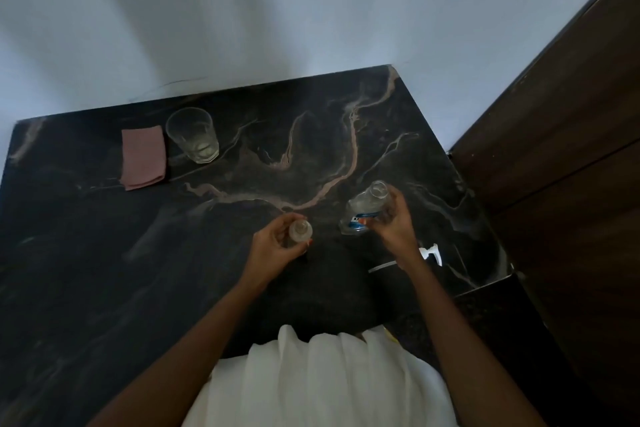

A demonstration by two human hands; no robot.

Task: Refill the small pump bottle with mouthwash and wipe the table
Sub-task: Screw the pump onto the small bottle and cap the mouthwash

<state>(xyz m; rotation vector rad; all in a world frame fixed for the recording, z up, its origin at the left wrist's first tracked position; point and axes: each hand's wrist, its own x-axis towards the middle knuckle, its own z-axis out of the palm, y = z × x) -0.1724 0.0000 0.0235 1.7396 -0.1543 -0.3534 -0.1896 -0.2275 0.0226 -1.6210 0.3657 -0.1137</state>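
Pouring step, by the look of it: small bottle [300, 230] gripped upright by the curled fingers of the left hand [277, 248], just below the middle of the frame, on or just above the table [104, 253], hard to say which; mouthwash bottle [363, 210] wrapped in the right hand [393, 224] a little to the right, uncapped, tilted, mouth pointing toward the upper right, apart from the small one. To do it well: bring the open mouth round and directly over the small neck, nearly touching; tip slowly for a thin stream; hold the small bottle firm and planted, probably light and easy to knock; stop short of the brim to leave room for the pump [431, 253], lying white at the lower right beside the right wrist and partly covered by it. For drips, pink cloth [143, 156] folded at the upper left, just beside an upright glass [192, 135]. Hard to make out in the dim light: level of liquid in either bottle, both clear against dark stone; label mostly hidden under the fingers; any spill on the stone; near edge of the table covered by white clothing [318, 378] at the bottom
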